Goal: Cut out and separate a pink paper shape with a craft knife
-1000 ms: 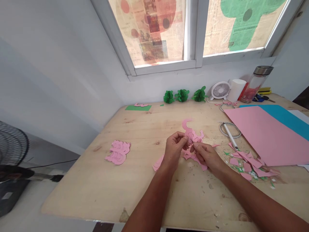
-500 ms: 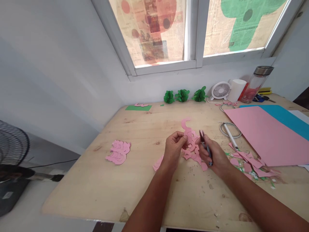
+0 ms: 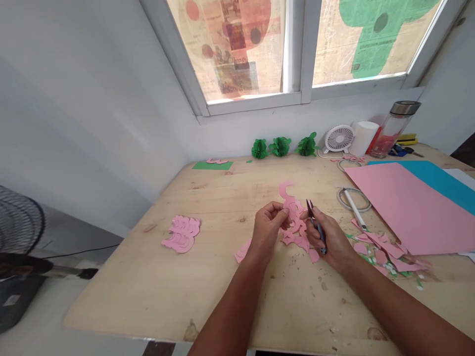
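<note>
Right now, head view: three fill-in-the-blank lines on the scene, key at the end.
1. The left hand pinches ____ paper.
2. The right hand grips small snips whose tips are ____ (apart or touching).
3. Along the wall stand ____ green paper figures.
Missing words: pink; apart; three.

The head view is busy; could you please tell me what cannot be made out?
In the head view:
Scissors: handles mostly hidden by the right hand.
Pink paper piece: partly hidden by the left hand.
Blue sheet: partly covered by the pink sheet.
Floor fan: cut off by the left edge.
</note>
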{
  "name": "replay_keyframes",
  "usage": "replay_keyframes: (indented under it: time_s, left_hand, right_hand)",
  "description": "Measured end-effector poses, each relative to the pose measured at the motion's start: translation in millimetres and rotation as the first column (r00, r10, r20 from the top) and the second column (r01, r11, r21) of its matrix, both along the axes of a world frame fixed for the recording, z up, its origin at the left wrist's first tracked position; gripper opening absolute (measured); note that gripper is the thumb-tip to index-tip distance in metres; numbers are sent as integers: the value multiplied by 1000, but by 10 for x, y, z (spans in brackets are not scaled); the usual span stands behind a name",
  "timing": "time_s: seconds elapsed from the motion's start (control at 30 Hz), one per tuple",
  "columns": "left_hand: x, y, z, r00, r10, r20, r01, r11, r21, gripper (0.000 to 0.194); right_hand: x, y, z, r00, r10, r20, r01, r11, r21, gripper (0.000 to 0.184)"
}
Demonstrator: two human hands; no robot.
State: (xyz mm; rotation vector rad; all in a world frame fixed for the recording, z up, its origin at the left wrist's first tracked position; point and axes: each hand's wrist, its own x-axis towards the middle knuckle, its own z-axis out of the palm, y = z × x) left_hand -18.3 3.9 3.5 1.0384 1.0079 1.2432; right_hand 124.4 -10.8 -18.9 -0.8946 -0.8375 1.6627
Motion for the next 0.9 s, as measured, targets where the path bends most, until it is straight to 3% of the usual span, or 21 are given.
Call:
replay_keyframes:
  time_s: [0.9]
  left_hand:
    - [30, -32, 28, 995, -83, 46, 85, 996, -35, 17]
  right_hand:
    - [-65, -28, 40, 979, 71, 192, -70, 997, -14, 41]
